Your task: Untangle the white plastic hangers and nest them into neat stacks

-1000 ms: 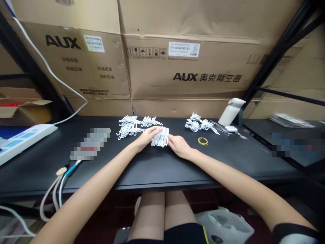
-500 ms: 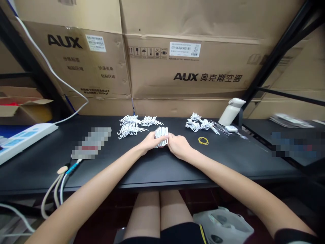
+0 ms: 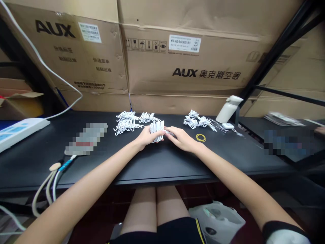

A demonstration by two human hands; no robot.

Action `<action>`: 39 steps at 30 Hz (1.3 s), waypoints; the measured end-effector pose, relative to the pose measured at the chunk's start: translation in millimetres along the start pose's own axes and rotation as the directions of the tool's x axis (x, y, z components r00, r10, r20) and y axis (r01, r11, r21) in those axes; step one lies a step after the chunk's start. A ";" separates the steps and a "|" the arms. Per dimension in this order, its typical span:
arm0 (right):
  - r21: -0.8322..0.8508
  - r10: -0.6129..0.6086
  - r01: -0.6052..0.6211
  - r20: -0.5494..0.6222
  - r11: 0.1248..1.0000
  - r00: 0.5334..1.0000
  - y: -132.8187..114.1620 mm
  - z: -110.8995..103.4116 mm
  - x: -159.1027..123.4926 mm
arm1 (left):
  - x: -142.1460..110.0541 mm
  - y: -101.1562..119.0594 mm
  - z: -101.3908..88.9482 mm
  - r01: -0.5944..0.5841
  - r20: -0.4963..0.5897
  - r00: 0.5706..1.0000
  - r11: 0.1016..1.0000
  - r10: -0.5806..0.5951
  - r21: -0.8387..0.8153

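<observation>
My left hand is closed round a bundle of white wire hooks, its thumb across the front. At the bundle's right end, the thumb and fingers of my right hand pinch the gathered straight ends, which they partly hide. Just beyond my left hand lie bunches of similar white hooks, their curved ends to the left. More white hooks lie farther right. Nearest to my right hand on the black table are yellow rubber bands.
A pale bottle and a small white case stand at the back right. On the left are a blurred-out flat object with cables and a white power strip. Cardboard walls the back; a plastic bag is below.
My right hand's fingers have loosened from a tight curl and straightened along the bundle's right end. My left hand still holds the bundle. The whole view has shifted slightly.
</observation>
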State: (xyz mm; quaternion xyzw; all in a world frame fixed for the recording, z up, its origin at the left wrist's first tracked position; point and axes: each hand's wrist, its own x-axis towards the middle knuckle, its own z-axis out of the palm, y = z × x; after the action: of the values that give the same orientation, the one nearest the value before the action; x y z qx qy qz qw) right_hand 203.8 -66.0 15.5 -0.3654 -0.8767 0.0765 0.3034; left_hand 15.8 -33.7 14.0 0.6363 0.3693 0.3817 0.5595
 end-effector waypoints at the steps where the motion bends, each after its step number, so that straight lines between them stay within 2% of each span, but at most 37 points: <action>1: 0.000 0.002 -0.002 -0.045 1.000 0.999 5.3 -5.7 -0.6 | 0.1 1.4 -0.6 0.006 -0.034 0.999 1.000 -0.006 -0.016; 4: -0.074 0.128 -0.149 -0.232 0.986 0.964 28.3 -34.2 -6.0 | 1.8 3.4 -5.4 0.025 -0.149 0.988 0.996 -0.037 -0.082; 6: -0.075 0.295 -0.335 -0.321 0.939 0.900 49.3 -60.6 -14.6 | 3.3 3.2 -9.0 0.041 -0.192 0.979 0.989 -0.068 -0.141; 7: -0.043 0.395 -0.423 -0.285 0.905 0.873 60.6 -73.9 -20.4 | 3.8 3.0 -10.2 0.052 -0.198 0.976 0.985 -0.085 -0.167; 8: 0.002 0.493 -0.501 -0.182 0.865 0.851 71.9 -86.0 -26.9 | 3.9 2.8 -10.8 0.063 -0.197 0.975 0.980 -0.101 -0.190; 10: 0.073 0.644 -0.643 0.012 0.763 0.765 91.8 -103.4 -39.6 | 3.1 3.1 -10.2 0.083 -0.181 0.975 0.970 -0.126 -0.227; 12: 0.061 0.684 -0.693 0.124 0.718 0.719 105.7 -109.7 -49.2 | 1.4 4.2 -8.3 0.091 -0.148 0.980 0.964 -0.131 -0.250; 15: 0.025 0.693 -0.726 0.274 0.688 0.667 114.4 -104.6 -53.6 | -1.4 5.8 -5.8 0.089 -0.102 0.988 0.966 -0.117 -0.244; 17: -0.002 0.677 -0.715 0.324 0.700 0.661 115.0 -99.2 -51.7 | -2.2 6.0 -5.4 0.084 -0.080 0.991 0.969 -0.105 -0.231; 20: -0.047 0.644 -0.669 0.332 0.741 0.689 115.1 -96.6 -49.2 | -2.1 4.8 -5.8 0.086 -0.047 0.994 0.973 -0.098 -0.215; 22: -0.047 0.644 -0.672 0.340 0.739 0.685 116.4 -98.2 -50.2 | -1.8 3.6 -5.8 0.094 -0.039 0.994 0.974 -0.104 -0.205; 29: 0.124 0.749 -0.801 0.296 0.585 0.593 114.1 -102.9 -54.9 | -3.7 4.5 -3.2 0.107 -0.007 0.994 0.969 -0.111 -0.222; 31: 0.138 0.753 -0.806 0.295 0.576 0.588 108.6 -104.1 -53.9 | -4.2 6.0 -2.4 0.107 -0.002 0.994 0.966 -0.111 -0.237; 36: 0.245 0.678 -0.719 0.239 0.651 0.695 93.7 -112.6 -54.1 | -5.3 9.6 -1.2 0.129 -0.020 0.990 0.953 -0.140 -0.274; 39: 0.394 0.678 -0.681 0.173 0.618 0.715 90.4 -116.7 -54.6 | -5.4 10.5 -1.3 0.134 -0.019 0.989 0.939 -0.148 -0.318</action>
State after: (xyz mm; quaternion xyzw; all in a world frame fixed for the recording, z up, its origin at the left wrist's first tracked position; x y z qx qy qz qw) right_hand 356.1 -48.6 51.2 -0.5927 -0.6345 0.3778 0.3214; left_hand 12.7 -39.0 24.1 0.5023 0.3599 0.4083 0.6719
